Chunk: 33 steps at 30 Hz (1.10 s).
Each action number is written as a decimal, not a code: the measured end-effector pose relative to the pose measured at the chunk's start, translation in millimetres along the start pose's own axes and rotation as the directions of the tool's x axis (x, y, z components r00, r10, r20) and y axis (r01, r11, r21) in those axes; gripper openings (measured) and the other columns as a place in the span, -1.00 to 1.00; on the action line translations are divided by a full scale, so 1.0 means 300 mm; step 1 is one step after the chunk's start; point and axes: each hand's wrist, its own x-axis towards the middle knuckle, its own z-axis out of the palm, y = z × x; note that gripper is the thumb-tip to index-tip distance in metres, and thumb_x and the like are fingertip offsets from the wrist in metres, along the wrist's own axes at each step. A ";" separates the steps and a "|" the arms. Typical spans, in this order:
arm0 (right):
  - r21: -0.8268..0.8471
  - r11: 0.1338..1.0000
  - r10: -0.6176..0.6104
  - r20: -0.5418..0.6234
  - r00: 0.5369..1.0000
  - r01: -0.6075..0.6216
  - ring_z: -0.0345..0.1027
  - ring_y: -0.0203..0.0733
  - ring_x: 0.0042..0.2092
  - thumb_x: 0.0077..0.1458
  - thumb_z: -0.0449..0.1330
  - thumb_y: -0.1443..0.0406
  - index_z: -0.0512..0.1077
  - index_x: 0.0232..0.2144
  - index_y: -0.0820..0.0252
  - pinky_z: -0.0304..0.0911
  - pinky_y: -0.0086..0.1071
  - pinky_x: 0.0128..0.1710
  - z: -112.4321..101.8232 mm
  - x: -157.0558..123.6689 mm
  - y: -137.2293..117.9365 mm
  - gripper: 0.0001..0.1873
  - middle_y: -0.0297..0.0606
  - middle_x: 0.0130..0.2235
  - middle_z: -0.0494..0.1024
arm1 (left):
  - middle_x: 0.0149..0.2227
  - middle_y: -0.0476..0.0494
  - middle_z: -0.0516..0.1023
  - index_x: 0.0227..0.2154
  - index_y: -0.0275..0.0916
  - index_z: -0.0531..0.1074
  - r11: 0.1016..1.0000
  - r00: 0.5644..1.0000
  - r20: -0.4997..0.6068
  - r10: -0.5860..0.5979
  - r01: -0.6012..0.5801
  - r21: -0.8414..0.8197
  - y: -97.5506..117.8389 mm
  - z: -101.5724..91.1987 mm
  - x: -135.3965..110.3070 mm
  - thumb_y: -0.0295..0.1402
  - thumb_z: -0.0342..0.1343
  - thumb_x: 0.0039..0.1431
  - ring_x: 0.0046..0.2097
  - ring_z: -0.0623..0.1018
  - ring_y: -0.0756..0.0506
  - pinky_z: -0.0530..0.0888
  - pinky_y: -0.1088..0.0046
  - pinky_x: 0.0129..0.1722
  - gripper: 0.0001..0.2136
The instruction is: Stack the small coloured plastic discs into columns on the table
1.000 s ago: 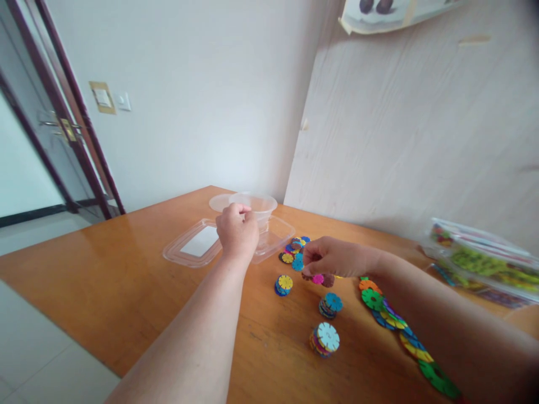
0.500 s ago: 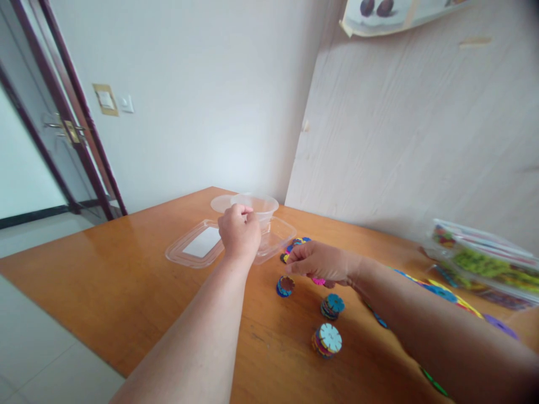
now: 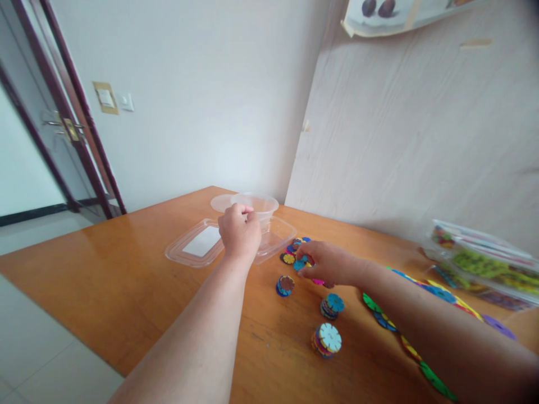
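The right hand (image 3: 329, 262), right of frame center, held thumb and forefinger apart near the loose notched plastic discs (image 3: 288, 258), while the left hand (image 3: 240, 231), near center, was curled, fingertip closure indeterminable.

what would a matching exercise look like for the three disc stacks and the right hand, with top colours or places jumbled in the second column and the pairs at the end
Column one
1. nearest stack
2. middle stack
3. farthest stack
4. right hand

Column two
A. brown on top
B. close to the loose discs
C. pale, almost white on top
D. blue on top

Right pairs
1-C, 2-D, 3-A, 4-B
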 end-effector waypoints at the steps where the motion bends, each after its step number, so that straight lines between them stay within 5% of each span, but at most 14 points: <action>1: -0.019 1.000 -0.004 -0.006 1.000 0.004 0.35 -0.37 -0.60 0.06 0.27 0.25 0.41 -0.12 0.13 0.12 -0.53 -0.65 0.003 0.002 -0.001 -0.70 -0.37 -0.42 0.52 | -0.23 -0.11 0.58 -0.34 -0.13 0.49 1.000 1.000 -0.002 0.000 0.000 0.004 -0.001 0.001 0.000 -0.39 0.01 0.11 -0.15 0.51 -0.16 0.40 0.30 -0.10 -0.84; 16: 0.130 0.990 0.032 0.109 0.994 -0.047 0.34 -0.29 -0.64 0.11 0.20 0.24 0.40 -0.13 0.14 0.19 -0.51 -0.75 0.018 0.023 0.002 -0.74 -0.41 -0.55 0.42 | -0.25 -0.11 0.57 -0.33 -0.12 0.50 1.000 1.000 0.004 -0.006 0.006 0.001 0.000 0.000 0.000 -0.39 0.01 0.11 -0.12 0.51 -0.16 0.41 0.30 -0.10 -0.84; 23: 0.369 0.929 -0.038 0.101 0.994 -0.002 0.25 -0.40 -0.58 0.06 0.26 0.17 0.36 -0.11 0.10 0.18 -0.51 -0.68 -0.027 -0.028 -0.049 -0.66 -0.46 -0.40 0.34 | -0.24 -0.10 0.58 -0.34 -0.13 0.50 1.000 1.000 0.002 -0.006 0.006 -0.015 0.004 -0.003 -0.001 -0.39 0.02 0.11 -0.15 0.51 -0.16 0.41 0.29 -0.11 -0.84; 28: 0.272 0.944 -0.213 0.078 0.974 0.185 0.16 -0.39 -0.45 -0.01 0.36 0.09 0.45 -0.16 0.15 0.06 -0.50 -0.50 -0.037 -0.052 -0.091 -0.59 -0.48 -0.44 0.28 | -0.23 -0.11 0.59 -0.34 -0.14 0.50 1.000 1.000 -0.004 0.001 -0.002 -0.013 0.005 -0.004 -0.001 -0.39 0.02 0.11 -0.16 0.51 -0.16 0.41 0.29 -0.10 -0.84; 33: 0.219 0.962 -0.193 0.122 0.974 0.163 0.20 -0.35 -0.41 -0.02 0.36 0.01 0.42 -0.03 0.18 0.08 -0.45 -0.44 -0.032 -0.046 -0.091 -0.42 -0.44 -0.40 0.35 | -0.23 -0.11 0.59 -0.32 -0.14 0.50 1.000 1.000 0.001 -0.002 0.002 0.003 0.007 -0.004 -0.002 -0.37 0.01 0.12 -0.15 0.51 -0.16 0.41 0.29 -0.09 -0.83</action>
